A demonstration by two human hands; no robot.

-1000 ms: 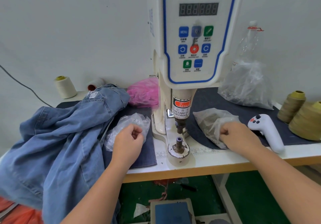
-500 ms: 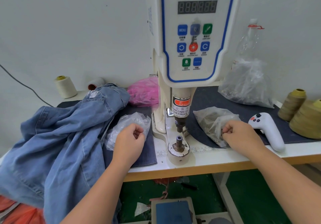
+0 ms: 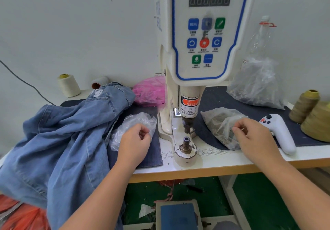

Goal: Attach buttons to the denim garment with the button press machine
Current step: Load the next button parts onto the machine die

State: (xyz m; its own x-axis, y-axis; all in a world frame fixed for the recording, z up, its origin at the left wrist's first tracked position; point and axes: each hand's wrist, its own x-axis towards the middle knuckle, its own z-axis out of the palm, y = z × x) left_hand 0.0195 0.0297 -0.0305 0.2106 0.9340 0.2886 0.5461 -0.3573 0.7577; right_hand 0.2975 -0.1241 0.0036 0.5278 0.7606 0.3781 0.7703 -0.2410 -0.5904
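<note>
**Two hands at two bags, either side of the press**

Head camera: the left hand (image 3: 135,141) has its fingers curled at a clear bag (image 3: 133,128); whether it pinches anything, I cannot tell. The right hand (image 3: 253,137) pinches a small piece at another bag (image 3: 220,124). The button machine (image 3: 185,90) stands between them. The denim garment (image 3: 59,137) lies heaped on the left.

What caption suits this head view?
Left hand and right hand at bags either side of the button press; denim garment lies left.
</note>
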